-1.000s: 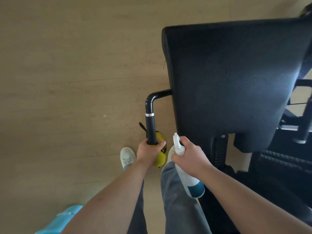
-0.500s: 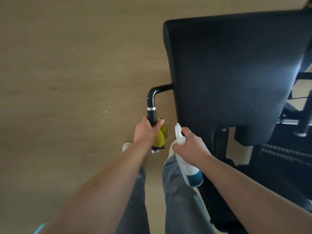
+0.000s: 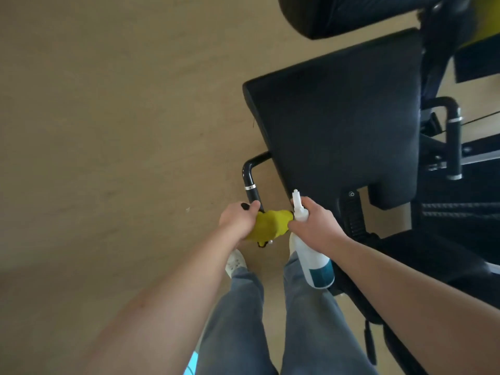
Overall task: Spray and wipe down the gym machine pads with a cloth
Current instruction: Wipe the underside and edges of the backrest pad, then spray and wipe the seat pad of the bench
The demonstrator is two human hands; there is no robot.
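A black seat pad [image 3: 341, 125] of the gym machine fills the upper right, and a second rounded black pad [image 3: 338, 14] shows at the top edge. A black side handle [image 3: 250, 182] with a silver ring sticks out at the seat's left. My left hand [image 3: 238, 219] grips a yellow cloth [image 3: 270, 224] wrapped round the lower end of that handle. My right hand [image 3: 315, 227] holds a white spray bottle [image 3: 311, 255] with a teal label by its neck, nozzle up, right beside the cloth.
Tan wooden floor [image 3: 108, 131] spreads over the left half. The machine's black frame [image 3: 446, 253] and a second handle [image 3: 454, 142] stand at the right. My grey trouser legs and a white shoe [image 3: 235, 262] are below the hands.
My left hand has slid the yellow cloth down the handle, and more of the cloth now shows. The view has tilted, so the seat pad sits farther right and the upper pad appears.
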